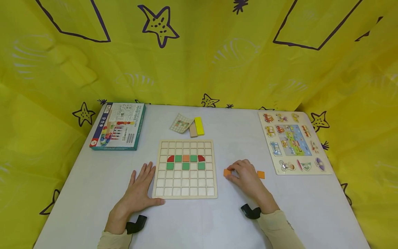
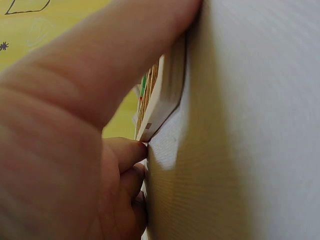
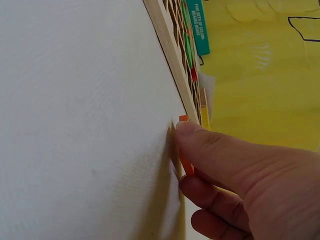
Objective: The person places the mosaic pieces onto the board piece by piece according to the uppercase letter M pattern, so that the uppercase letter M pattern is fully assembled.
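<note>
A wooden grid board (image 1: 192, 183) lies on the white table, with red, green and orange tiles set in two of its rows. My left hand (image 1: 139, 191) rests at the board's left side, fingers spread, its thumb along the lower left corner. To the right of the board, my right hand (image 1: 247, 178) pinches an orange square tile (image 1: 227, 172) between thumb and fingers. In the right wrist view the same orange tile (image 3: 186, 162) shows edge-on, close over the table. A second orange tile (image 1: 261, 174) lies just right of that hand.
Behind the board lie a pattern card (image 1: 181, 123), a plain wooden piece (image 1: 193, 130) and a yellow block (image 1: 199, 126). A boxed game (image 1: 119, 126) sits at the back left. At the right is a vehicle peg puzzle (image 1: 293, 141). Yellow curtain surrounds the table.
</note>
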`<state>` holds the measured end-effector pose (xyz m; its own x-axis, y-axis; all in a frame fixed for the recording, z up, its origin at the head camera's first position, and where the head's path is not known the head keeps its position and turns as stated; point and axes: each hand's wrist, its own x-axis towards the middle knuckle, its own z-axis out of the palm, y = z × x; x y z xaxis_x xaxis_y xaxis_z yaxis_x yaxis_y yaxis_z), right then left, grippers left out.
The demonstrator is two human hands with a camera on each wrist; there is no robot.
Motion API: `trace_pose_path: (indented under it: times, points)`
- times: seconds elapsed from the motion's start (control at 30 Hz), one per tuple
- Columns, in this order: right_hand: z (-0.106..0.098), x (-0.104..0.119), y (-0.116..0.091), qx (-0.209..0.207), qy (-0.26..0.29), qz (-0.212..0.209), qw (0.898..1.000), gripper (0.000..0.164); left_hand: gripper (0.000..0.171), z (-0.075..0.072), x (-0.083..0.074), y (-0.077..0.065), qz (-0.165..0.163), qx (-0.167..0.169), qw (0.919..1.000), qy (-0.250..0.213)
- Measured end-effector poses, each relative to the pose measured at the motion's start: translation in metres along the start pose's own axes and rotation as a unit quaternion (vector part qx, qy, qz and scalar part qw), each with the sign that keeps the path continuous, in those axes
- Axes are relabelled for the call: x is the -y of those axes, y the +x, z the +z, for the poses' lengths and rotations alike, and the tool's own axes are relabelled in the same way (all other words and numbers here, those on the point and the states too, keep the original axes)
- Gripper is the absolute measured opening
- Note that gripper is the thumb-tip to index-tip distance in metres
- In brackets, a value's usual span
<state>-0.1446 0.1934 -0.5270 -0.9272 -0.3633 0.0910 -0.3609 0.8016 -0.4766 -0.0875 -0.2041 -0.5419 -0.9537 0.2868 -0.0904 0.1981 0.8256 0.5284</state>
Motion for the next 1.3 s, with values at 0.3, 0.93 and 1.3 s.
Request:
trace_pose_path:
  times: [0.3,0.93,1.3]
  points:
    - [-0.004,0.006,0.008,-0.012,0.007,-0.013,1.000,0.023,0.126,0.001,-0.001,-0.001,0.006,-0.009,0.9999,0.000]
    - [0.005,0.055,0.049,-0.002,0.012,-0.072,0.997,0.025,0.128,0.000,0.001,-0.001,0.005,-0.001,1.0000,-0.001]
    - [0.029,0.090,0.066,0.039,-0.002,-0.134,0.990,0.024,0.125,0.000,0.000,-0.001,0.019,-0.016,0.9996,-0.009]
